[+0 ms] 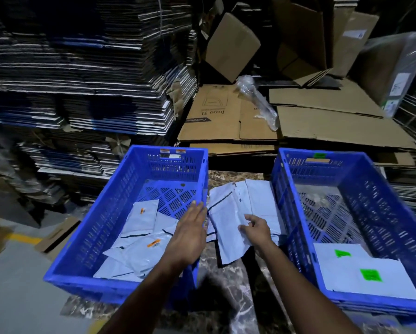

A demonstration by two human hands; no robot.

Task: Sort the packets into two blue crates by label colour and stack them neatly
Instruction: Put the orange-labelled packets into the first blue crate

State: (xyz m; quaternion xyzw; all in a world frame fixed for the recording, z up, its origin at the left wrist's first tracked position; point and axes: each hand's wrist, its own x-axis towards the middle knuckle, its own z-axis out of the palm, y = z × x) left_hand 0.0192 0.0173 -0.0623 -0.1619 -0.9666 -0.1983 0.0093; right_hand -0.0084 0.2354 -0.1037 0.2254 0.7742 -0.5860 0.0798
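Packets between two blue crates
Left hand (190,233) flat, fingers straight, over left crate (86,239) rim; right hand (258,229) pinches a loose packet (228,239) beside right crate (380,189).

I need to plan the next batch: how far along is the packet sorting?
Partly done. Several orange-label packets lie loosely in the left crate, not neatly stacked; two green-label packets lie flat in the right crate. In hand: the right hand pinches a packet from the unsorted pile between the crates; the left hand hovers open. Left: that pile, then tidying.
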